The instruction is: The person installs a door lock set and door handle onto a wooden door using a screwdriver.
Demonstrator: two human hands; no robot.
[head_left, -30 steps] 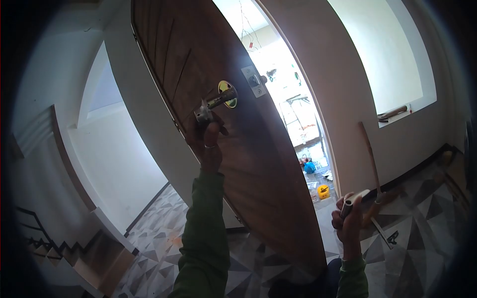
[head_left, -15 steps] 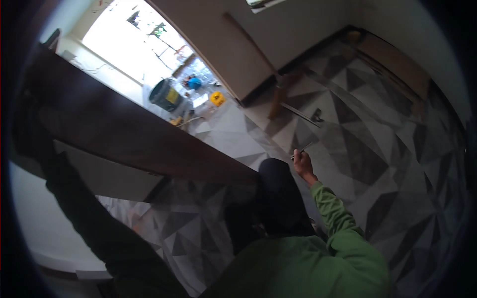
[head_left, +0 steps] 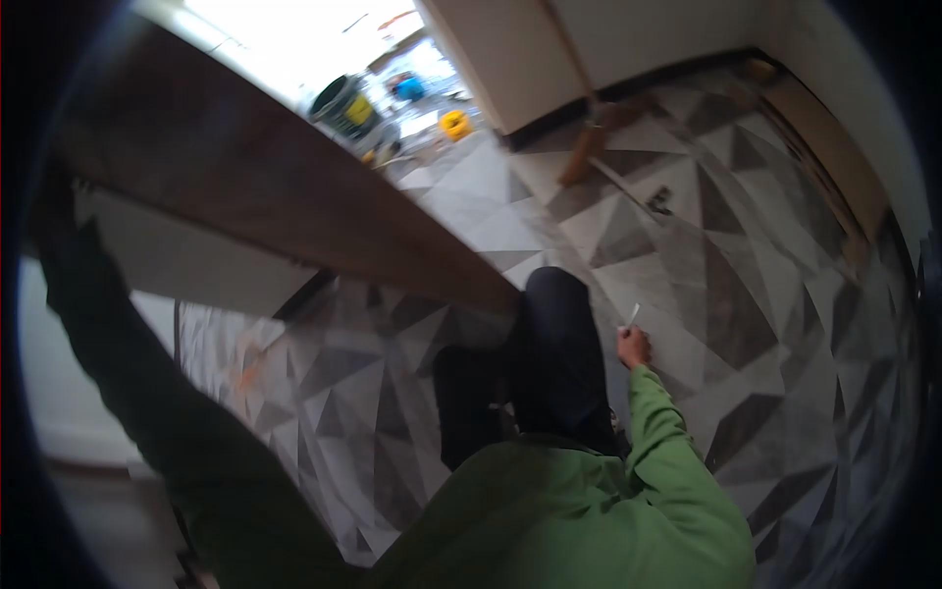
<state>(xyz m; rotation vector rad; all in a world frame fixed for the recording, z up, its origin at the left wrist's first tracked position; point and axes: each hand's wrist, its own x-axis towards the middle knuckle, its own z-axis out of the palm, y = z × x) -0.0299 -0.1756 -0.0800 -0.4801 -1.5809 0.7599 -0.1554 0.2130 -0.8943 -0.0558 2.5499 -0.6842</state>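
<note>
My right hand [head_left: 635,347] is closed round a slim tool [head_left: 636,312]; its pale, narrow end sticks up past the fingers, and its exact kind is too small to make out. The hand is beside my right knee, above the tiled floor. A dark brown door [head_left: 294,167] stands open in front of me, its broad edge running from the upper left down to my knees. My left arm reaches up along the door's left side. In deep shadow at the door's far end, my left hand [head_left: 54,201] shows only as a dark shape, fingers hidden.
A broom [head_left: 587,152] leans on the wall, beside a thin-handled tool [head_left: 655,203] on the patterned floor [head_left: 706,294]. Through the doorway are a dark bucket [head_left: 341,103], a yellow ring-shaped thing [head_left: 454,125] and a blue object [head_left: 407,88]. A brown board [head_left: 819,157] lies along the right wall.
My view has tilted downward and shifted. My right hand has drawn back nearer my knee, and the tool in it now points more upward. My left arm stays raised by the door.
</note>
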